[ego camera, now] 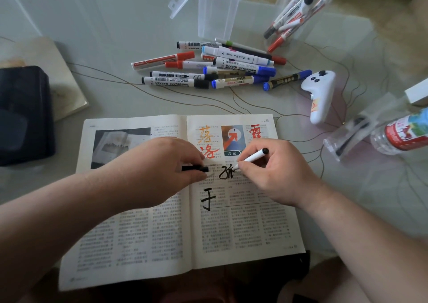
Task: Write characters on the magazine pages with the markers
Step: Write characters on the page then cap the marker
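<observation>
An open magazine [176,233] lies on the table in front of me. Its right page carries orange, red and black handwritten characters. My right hand [273,173] grips a white marker [253,156] with a black end, its tip touching the page at a half-drawn black character [225,172]. My left hand [159,163] rests on the magazine's fold and pinches the black marker cap [195,168]. A finished black character [207,198] sits lower on the same page.
A loose pile of several red, black and blue markers [208,68] lies beyond the magazine. A clear tub with more markers [296,13] leans at the back right. A white controller [320,94], a plastic bottle [403,133] and a dark case [23,115] flank the magazine.
</observation>
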`<state>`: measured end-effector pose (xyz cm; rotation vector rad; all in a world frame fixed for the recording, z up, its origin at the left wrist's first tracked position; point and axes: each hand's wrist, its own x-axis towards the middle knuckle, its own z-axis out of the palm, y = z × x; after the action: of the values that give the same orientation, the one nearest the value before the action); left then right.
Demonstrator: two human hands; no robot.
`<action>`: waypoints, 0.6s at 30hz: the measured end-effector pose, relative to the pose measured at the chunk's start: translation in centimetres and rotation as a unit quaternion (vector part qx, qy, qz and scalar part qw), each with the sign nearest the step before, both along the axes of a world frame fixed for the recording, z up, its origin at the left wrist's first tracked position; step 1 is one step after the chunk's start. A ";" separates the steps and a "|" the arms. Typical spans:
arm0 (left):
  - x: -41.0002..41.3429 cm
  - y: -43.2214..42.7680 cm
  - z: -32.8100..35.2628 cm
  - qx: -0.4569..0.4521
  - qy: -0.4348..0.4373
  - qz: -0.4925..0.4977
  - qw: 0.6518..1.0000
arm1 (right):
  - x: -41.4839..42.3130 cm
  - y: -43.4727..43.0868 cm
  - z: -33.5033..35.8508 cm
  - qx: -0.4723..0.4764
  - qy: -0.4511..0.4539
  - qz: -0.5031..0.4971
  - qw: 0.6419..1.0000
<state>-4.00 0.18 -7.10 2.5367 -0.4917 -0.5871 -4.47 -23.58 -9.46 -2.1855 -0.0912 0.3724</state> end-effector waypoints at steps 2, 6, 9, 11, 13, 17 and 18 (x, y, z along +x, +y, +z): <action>0.0 0.0 0.0 -0.004 -0.001 0.001 1.000 | 0.0 0.0 0.1 -0.008 0.006 0.009 1.000; 0.0 0.1 -0.1 -0.007 -0.004 -0.002 1.000 | 0.2 -0.2 0.2 0.005 -0.006 -0.015 1.000; -0.1 0.1 -0.1 -0.015 -0.006 -0.002 1.000 | 0.7 -0.3 0.8 0.112 -0.006 -0.057 0.992; -0.2 0.1 -0.1 -0.017 -0.009 -0.008 1.000 | 0.7 -0.3 1.2 0.155 -0.010 -0.058 0.986; -0.3 0.0 -0.1 -0.021 -0.015 -0.011 1.000 | 0.5 -0.2 1.2 0.170 -0.009 -0.051 0.984; -0.4 -0.1 -0.1 -0.051 -0.026 0.009 0.998 | 0.1 0.2 1.0 0.210 0.022 -0.054 0.976; -0.4 -0.2 -0.1 -0.057 -0.027 0.014 0.998 | 0.1 0.3 1.1 0.225 0.032 -0.057 0.972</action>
<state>-4.39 -0.01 -7.22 2.4528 -0.4934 -0.4679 -4.38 -23.30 -8.40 -1.7211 -0.0107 0.3202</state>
